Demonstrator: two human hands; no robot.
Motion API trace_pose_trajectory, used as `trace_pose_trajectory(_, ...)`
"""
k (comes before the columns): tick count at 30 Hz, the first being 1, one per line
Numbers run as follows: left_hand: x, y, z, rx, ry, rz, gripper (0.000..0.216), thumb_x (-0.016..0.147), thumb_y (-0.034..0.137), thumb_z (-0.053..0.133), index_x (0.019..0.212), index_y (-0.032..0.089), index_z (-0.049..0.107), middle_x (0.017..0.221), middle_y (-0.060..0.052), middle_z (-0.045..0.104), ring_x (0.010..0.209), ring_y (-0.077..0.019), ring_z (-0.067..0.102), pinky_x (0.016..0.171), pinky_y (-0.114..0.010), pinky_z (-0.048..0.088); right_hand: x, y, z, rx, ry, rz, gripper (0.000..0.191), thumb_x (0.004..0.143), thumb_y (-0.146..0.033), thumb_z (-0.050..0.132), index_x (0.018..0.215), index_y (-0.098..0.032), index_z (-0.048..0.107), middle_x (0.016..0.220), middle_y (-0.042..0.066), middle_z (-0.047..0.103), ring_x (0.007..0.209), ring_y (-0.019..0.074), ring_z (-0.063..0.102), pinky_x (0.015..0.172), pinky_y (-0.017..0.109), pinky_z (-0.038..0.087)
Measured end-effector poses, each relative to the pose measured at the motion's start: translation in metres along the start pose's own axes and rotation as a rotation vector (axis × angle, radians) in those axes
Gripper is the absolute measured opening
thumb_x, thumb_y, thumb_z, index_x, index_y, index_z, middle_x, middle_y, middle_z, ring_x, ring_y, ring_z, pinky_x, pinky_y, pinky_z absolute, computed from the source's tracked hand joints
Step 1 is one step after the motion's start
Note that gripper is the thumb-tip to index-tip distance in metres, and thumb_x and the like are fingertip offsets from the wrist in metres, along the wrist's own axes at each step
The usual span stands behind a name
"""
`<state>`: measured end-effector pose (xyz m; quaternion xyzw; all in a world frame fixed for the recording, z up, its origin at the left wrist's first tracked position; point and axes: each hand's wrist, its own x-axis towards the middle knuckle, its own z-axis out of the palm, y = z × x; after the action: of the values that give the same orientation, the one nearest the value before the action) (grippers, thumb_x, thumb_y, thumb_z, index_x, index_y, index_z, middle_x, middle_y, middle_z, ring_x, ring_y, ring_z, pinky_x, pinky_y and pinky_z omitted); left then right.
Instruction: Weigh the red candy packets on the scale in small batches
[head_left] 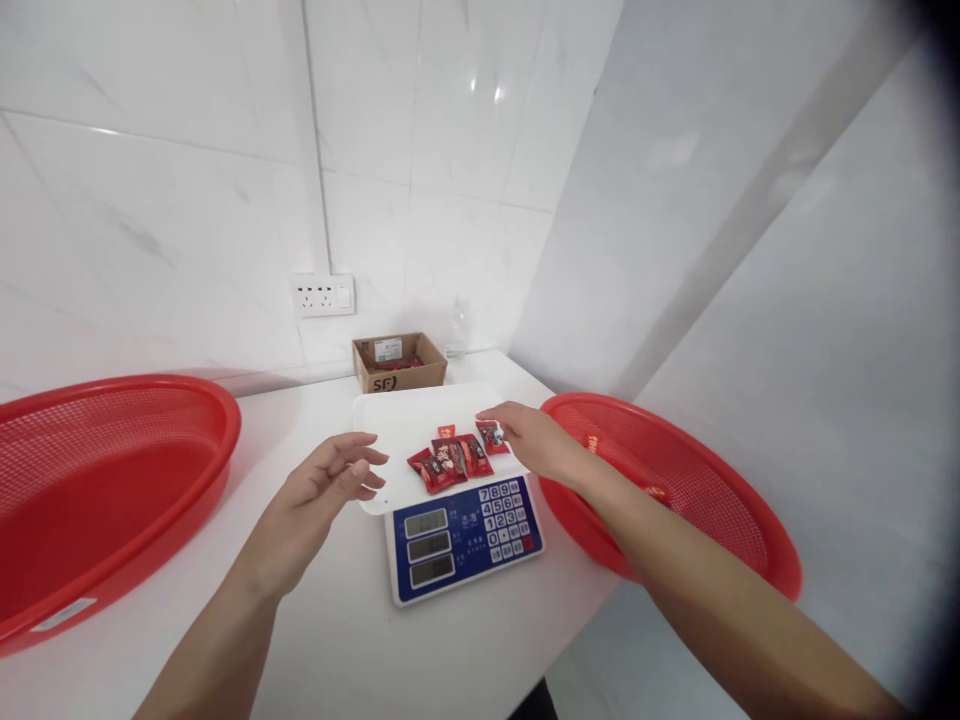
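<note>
Small red packets (450, 460) with dark printed fronts lie flat on the white tray (390, 420) of the scale (465, 540); three sit side by side, edges overlapping, near the tray's front edge; a smaller red one (446, 431) lies just behind them; one more packet (493, 437) lies to their right, under the right hand's (536, 440) fingertips; whether pinched or merely touched is unclear.

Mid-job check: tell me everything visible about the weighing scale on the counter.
The blue-and-white electronic weighing scale sits level on the white counter. Its sloped blue front panel carries three grey displays, digits unreadable, and a white-keyed keypad. On top lies a white plastic-looking platter holding several small red packets. The right hand touches the rightmost packet with its fingertips; the open left hand hovers beside the platter's left edge.
</note>
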<state>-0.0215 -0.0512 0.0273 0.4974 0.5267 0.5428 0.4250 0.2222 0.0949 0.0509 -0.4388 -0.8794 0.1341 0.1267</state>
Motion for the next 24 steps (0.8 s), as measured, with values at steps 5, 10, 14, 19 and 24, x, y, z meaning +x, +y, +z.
trace_pose_trajectory(5,-0.003,0.001,0.01,0.1,-0.063,-0.009,0.033,0.084,0.045,0.051,0.112,0.027,0.053,0.106,-0.006,0.062,0.089,-0.02,0.06,0.082,-0.037,0.048,-0.076,-0.006,0.019,0.513,0.109,0.049,0.031,0.086,-0.021,0.045,0.113,-0.025,0.06,0.112,0.003,0.064,0.104,0.0181,0.058,0.09,0.034,0.046)
trace_pose_trajectory(10,0.0,-0.007,0.017,0.279,-0.104,0.027,0.033,0.084,0.044,0.052,0.111,0.026,0.053,0.113,-0.007,0.059,0.098,-0.0219,0.057,0.087,-0.04,0.044,-0.133,-0.001,0.093,0.741,-0.042,0.12,0.025,0.084,-0.03,0.051,0.103,-0.024,0.066,0.094,0.005,0.067,0.086,0.0184,0.062,0.075,0.031,0.05)
trace_pose_trajectory(14,0.002,-0.01,0.017,0.375,-0.013,0.062,0.032,0.083,0.044,0.052,0.109,0.024,0.054,0.112,-0.007,0.061,0.099,-0.0218,0.057,0.085,-0.037,0.045,-0.148,-0.004,0.129,0.785,-0.189,0.04,0.022,0.085,-0.028,0.052,0.097,-0.023,0.069,0.089,0.004,0.066,0.076,0.0159,0.06,0.068,0.027,0.048)
trace_pose_trajectory(19,-0.007,-0.004,0.002,0.8,0.303,0.121,0.035,0.082,0.043,0.052,0.112,0.026,0.056,0.119,-0.007,0.058,0.105,-0.0279,0.056,0.088,-0.04,0.042,-0.148,-0.003,0.14,0.854,-0.175,0.017,0.022,0.084,-0.027,0.052,0.098,-0.021,0.068,0.09,0.004,0.065,0.077,0.0151,0.059,0.068,0.027,0.047)
trace_pose_trajectory(24,-0.029,-0.013,-0.053,1.189,0.511,0.13,0.041,0.081,0.04,0.057,0.119,0.024,0.053,0.133,-0.005,0.05,0.13,-0.0402,0.03,0.105,-0.058,0.017,-0.149,0.003,0.143,0.887,-0.168,0.001,0.022,0.083,-0.026,0.052,0.099,-0.022,0.066,0.09,0.003,0.064,0.078,0.015,0.059,0.069,0.026,0.047)
